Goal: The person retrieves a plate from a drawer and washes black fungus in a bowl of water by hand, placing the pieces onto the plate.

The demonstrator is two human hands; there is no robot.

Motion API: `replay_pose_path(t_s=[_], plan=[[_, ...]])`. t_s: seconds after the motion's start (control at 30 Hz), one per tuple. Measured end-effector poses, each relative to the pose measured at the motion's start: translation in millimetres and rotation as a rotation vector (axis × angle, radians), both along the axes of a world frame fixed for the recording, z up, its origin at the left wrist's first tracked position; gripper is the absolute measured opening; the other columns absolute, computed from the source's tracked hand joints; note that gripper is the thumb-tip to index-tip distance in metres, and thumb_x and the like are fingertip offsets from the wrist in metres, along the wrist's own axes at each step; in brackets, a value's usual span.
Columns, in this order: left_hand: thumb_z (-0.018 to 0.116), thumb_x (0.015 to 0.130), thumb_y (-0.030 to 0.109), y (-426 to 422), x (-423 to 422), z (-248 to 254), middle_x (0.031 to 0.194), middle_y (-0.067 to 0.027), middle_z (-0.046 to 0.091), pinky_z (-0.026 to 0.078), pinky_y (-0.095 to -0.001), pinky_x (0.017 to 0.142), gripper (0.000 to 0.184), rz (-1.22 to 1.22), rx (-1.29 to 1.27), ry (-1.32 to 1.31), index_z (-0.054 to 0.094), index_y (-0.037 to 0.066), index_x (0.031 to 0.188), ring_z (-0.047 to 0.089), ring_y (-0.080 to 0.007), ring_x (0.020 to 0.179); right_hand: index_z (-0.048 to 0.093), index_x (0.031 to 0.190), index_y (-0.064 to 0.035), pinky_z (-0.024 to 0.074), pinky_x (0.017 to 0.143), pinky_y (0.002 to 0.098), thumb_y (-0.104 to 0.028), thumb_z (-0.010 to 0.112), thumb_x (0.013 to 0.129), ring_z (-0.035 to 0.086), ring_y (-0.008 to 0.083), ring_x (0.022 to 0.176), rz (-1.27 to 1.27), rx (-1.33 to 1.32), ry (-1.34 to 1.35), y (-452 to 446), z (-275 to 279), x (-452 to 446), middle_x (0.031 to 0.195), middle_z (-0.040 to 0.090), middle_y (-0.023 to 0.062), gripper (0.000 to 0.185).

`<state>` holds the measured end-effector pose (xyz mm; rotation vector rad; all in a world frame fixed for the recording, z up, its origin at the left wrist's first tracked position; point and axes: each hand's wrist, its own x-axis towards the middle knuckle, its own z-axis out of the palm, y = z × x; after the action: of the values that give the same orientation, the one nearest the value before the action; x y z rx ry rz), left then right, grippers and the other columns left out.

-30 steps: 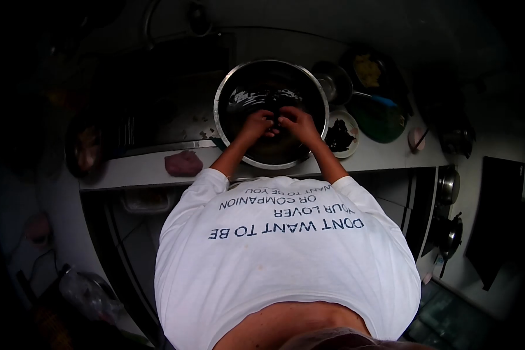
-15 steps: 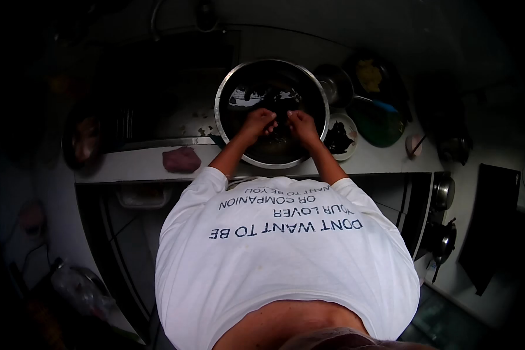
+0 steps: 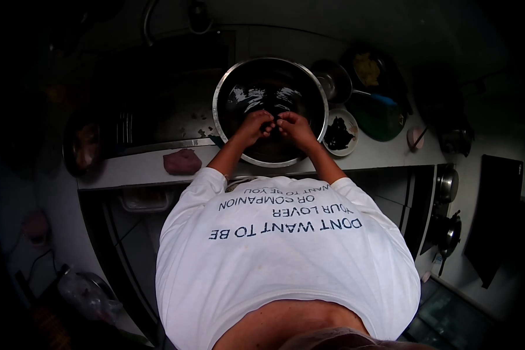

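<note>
Both hands are over a large metal basin (image 3: pixel 220 87) of dark liquid that shines with reflections. My left hand (image 3: pixel 255 127) is closed, its thumb and fingers pinched together. Facing it, almost touching, my right hand (image 3: pixel 295 128) is also pinched shut. Whatever lies between the fingertips is too dark and small to name. Just right of the basin stands a white bowl (image 3: pixel 351 144) holding ragged black pieces (image 3: pixel 338 134) that look like wood ear fungus.
A crumpled reddish cloth (image 3: pixel 182 161) lies at the counter's front edge. Behind the bowl are a small pot (image 3: pixel 334 81), a blue-handled utensil (image 3: pixel 384 100), a green board (image 3: pixel 382 127) and yellow food (image 3: pixel 367 69). A pink cup (image 3: pixel 415 139) stands at right.
My right hand has moved left, so the fingertips of both hands are closer together. Reflections on the liquid have changed shape. The camera view has shifted slightly.
</note>
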<state>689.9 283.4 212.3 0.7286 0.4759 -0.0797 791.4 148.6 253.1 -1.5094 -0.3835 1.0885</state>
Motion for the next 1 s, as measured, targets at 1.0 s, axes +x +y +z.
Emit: replay_pose_path(t_s=[1.0], plan=[[0.058,0.079,0.016,-1,7,-9,0.068,-0.0014,0.055,0.036,-0.0208,0.046,0.013,0.041,0.216,-0.101,0.049,0.008,0.079,0.045,-0.0066,0.051,0.051,0.084,-0.0062,0.0407,0.052,0.0223,-0.018,0.041,0.089,0.05,0.0101,0.061,0.005,0.042,0.236,5,-12,3,0.074,0.054,0.004,0.016]])
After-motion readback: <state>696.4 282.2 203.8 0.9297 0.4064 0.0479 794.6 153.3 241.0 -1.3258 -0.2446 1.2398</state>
